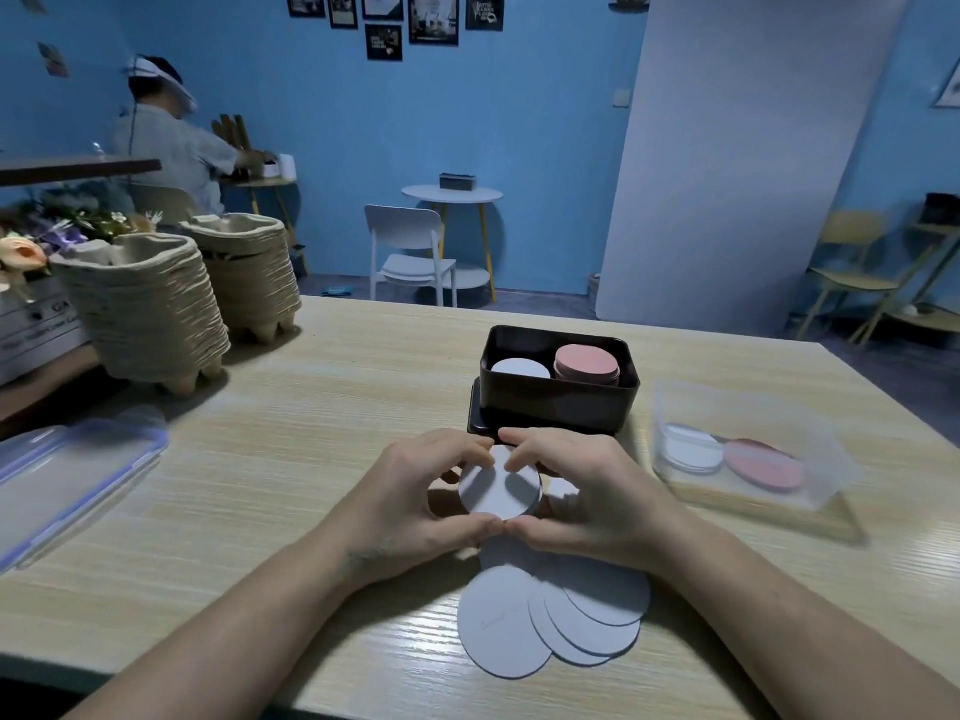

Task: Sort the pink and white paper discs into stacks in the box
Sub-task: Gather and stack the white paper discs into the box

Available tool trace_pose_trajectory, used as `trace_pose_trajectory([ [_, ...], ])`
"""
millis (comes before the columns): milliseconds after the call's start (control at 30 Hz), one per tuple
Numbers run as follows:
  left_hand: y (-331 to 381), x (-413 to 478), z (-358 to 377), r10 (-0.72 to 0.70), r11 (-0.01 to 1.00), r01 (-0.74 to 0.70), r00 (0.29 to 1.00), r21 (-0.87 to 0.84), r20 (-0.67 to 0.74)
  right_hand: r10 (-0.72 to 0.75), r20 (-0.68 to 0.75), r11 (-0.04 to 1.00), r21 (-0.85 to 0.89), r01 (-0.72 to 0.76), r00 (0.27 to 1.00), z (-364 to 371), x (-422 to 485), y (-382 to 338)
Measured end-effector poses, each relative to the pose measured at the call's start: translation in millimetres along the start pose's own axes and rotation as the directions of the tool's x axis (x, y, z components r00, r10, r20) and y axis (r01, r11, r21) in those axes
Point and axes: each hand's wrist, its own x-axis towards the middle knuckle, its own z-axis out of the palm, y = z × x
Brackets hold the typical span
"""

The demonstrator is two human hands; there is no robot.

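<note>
Fingers (457, 446) of the left hand (426, 491) curl round the left edge of a white stack (501, 485), tilted just above the table (311, 433); the right hand (582, 496) grips the opposite edge likewise. Straight ahead, just past both sets of fingertips, stands the box (558, 402): white pile (519, 368) in its left half, pink pile (587, 362) in its right. Loose white discs (550, 615) lie fanned between the wrists.

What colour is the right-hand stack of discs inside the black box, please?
The right-hand stack is pink; the head view shows it best.
</note>
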Motion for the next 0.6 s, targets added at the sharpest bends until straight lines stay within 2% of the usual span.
trace_pose_trajectory([
  [200,-0.4,-2.4,0.4,-0.026,1.0,0.026,1.0,-0.006,-0.005,0.001,-0.002,1.0,-0.004,-0.001,1.0,1.6,-1.4,2.2],
  [333,0.8,-1.3,0.1,-0.018,0.999,0.018,1.0,-0.034,0.021,0.037,0.002,0.997,0.062,-0.037,0.999,-0.5,-3.6,0.1],
  [600,6.9,-2.4,0.0,0.04,0.996,-0.04,0.999,0.082,-0.001,0.038,0.082,0.997,0.064,-0.043,0.996,-4.7,-0.4,-3.7],
])
